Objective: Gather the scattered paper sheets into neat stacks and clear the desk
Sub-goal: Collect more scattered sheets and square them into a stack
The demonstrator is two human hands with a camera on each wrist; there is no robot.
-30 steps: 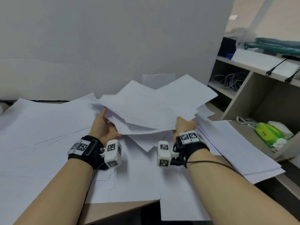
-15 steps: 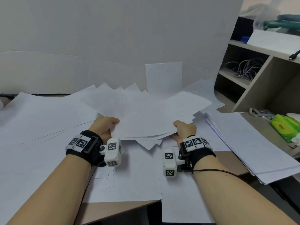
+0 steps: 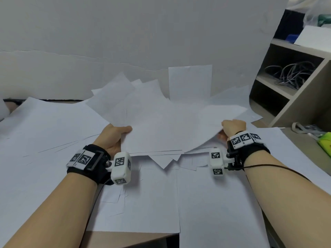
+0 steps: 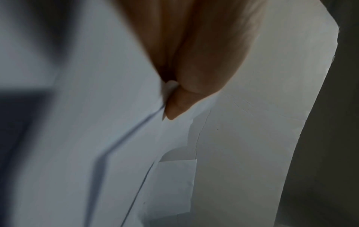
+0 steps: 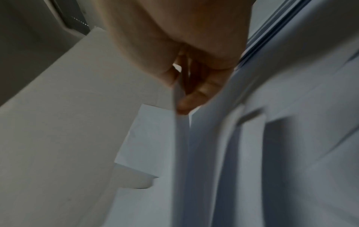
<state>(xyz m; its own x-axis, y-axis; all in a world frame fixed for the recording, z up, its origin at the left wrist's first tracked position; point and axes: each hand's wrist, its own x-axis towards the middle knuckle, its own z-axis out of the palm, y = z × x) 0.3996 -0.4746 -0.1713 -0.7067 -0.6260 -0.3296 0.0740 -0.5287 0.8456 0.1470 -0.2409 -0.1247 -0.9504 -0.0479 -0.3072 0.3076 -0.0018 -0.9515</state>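
Observation:
A loose bundle of white paper sheets (image 3: 166,126) is held low over the desk between both hands, its corners fanning out unevenly toward the wall. My left hand (image 3: 114,135) grips the bundle's left edge with the thumb on top. My right hand (image 3: 231,127) grips the right edge, fingers curled under. In the left wrist view my fingers (image 4: 194,73) pinch the bundle of sheets (image 4: 108,122). The right wrist view shows my fingers (image 5: 196,95) curled round the paper's edges (image 5: 180,135). More loose sheets (image 3: 152,199) cover the desk beneath.
A squared stack of paper (image 3: 293,158) lies at the right. One sheet (image 3: 189,83) leans upright against the grey wall. A wooden shelf unit (image 3: 295,97) with cables stands at the right, and a green packet (image 3: 325,142) beside it. The desk's front edge (image 3: 129,238) shows below.
Both hands have lowered the bundle toward the desk and moved apart along its edges. The sheets now lie flatter.

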